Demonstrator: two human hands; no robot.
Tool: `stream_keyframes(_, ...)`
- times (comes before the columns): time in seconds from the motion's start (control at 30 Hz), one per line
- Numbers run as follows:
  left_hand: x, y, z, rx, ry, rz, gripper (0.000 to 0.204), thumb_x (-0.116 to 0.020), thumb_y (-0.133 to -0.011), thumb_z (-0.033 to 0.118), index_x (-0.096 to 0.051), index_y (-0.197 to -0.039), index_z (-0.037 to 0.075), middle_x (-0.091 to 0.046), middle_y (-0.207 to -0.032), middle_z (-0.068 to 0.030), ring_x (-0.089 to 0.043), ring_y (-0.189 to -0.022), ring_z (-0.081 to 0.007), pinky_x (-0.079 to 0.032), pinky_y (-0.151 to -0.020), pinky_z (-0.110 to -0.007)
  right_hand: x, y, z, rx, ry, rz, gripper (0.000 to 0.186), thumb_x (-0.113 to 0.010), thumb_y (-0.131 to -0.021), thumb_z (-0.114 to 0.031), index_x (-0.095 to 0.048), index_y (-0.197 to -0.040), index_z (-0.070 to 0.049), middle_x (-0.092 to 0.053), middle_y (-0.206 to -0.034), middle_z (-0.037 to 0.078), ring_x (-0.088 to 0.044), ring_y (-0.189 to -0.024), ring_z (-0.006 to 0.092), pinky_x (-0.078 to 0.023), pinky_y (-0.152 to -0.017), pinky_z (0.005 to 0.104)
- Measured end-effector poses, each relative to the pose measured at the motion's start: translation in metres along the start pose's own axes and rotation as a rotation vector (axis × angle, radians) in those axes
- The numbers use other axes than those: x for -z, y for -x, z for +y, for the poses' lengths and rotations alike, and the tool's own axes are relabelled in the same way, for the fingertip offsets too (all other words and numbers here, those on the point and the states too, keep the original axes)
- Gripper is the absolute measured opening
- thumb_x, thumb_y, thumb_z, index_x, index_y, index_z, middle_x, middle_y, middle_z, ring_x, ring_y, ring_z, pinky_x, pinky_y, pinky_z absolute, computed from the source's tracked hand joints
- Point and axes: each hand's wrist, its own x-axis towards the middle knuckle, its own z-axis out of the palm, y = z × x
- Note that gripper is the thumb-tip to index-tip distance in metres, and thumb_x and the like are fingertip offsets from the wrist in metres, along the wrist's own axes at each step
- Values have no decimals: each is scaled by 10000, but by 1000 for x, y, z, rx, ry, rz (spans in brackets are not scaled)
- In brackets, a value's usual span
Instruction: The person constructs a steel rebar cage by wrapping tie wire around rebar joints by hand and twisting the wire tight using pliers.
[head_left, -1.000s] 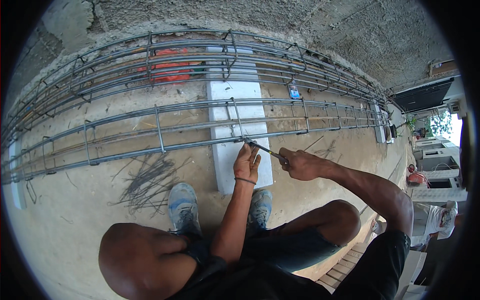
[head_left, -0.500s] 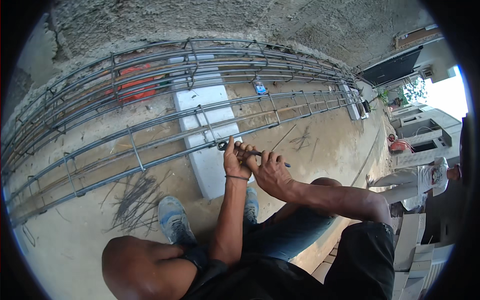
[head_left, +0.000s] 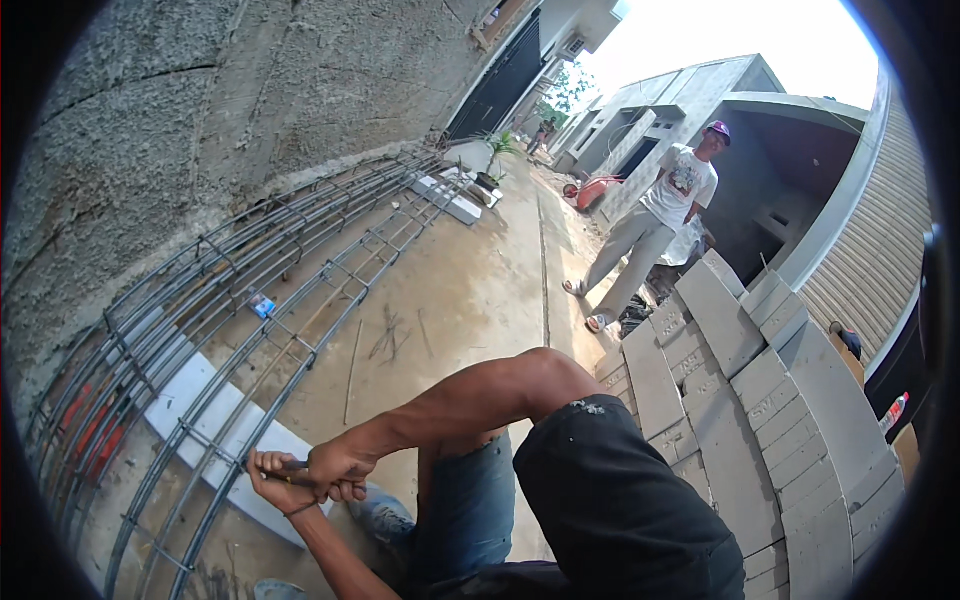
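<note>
At the lower left, my left hand [head_left: 280, 488] is closed around the dark metal hand tool [head_left: 296, 466] beside the lower bar of the near rebar cage [head_left: 310, 355]. My right hand [head_left: 338, 462] grips the same tool just to the right, its fingers curled and overlapping those of my left hand. A white block [head_left: 188, 392] lies under the cages near my hands. The tool's working end is too small to make out.
A rough concrete wall [head_left: 150, 150] runs along the left. A person [head_left: 672, 200] in a white T-shirt stands on the path. Stacked grey blocks [head_left: 720, 430] are at the right. A red wheelbarrow [head_left: 592, 190], a potted plant [head_left: 497, 155] and a red bag [head_left: 95, 430] are also visible.
The view has swung up and right toward the path and standing person. My right hand moved from the tool's outer end in against my left hand, both staying at the rebar.
</note>
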Motion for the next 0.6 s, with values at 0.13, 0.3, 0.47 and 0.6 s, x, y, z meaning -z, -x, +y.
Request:
stream_keyframes(0.13,-28,6,-15,-53,-136,299,296,-562,-854,336,-557,-941,53,-572,-843,-80,-567,-795,-200,-503,-772,-354,-4,-12,-12,129,1314,700,308,-581,-750,-202,-627,-957,22,-616,-794,138,-635,-661,264,-483,-549,430)
stream_keyframes(0.3,-54,-13,-24,-113,37,424,288,-619,-842,279,-570,-950,16,-642,-913,-128,-629,-889,-270,-495,-871,-454,-31,41,-24,341,2100,1378,249,-572,-722,-166,-545,-813,63,-556,-673,149,-562,-595,253,-408,-444,358)
stream_keyframes(0.47,-53,-22,-38,-159,-132,679,304,-616,-841,229,-401,-642,150,-461,-584,25,-489,-543,-138,-528,-615,-334,-34,38,-5,208,2111,1414,311,-614,-728,-205,-512,-848,63,-565,-721,181,-570,-609,268,-439,-498,351)
stream_keyframes(0.6,-52,-9,-26,-181,-142,663,290,-607,-829,210,-392,-638,166,-411,-555,41,-466,-518,-126,-520,-588,-313,-11,52,-50,-15,1223,631,490,-699,-758,-351,-526,-938,71,-610,-827,203,-636,-745,293,-501,-618,356)
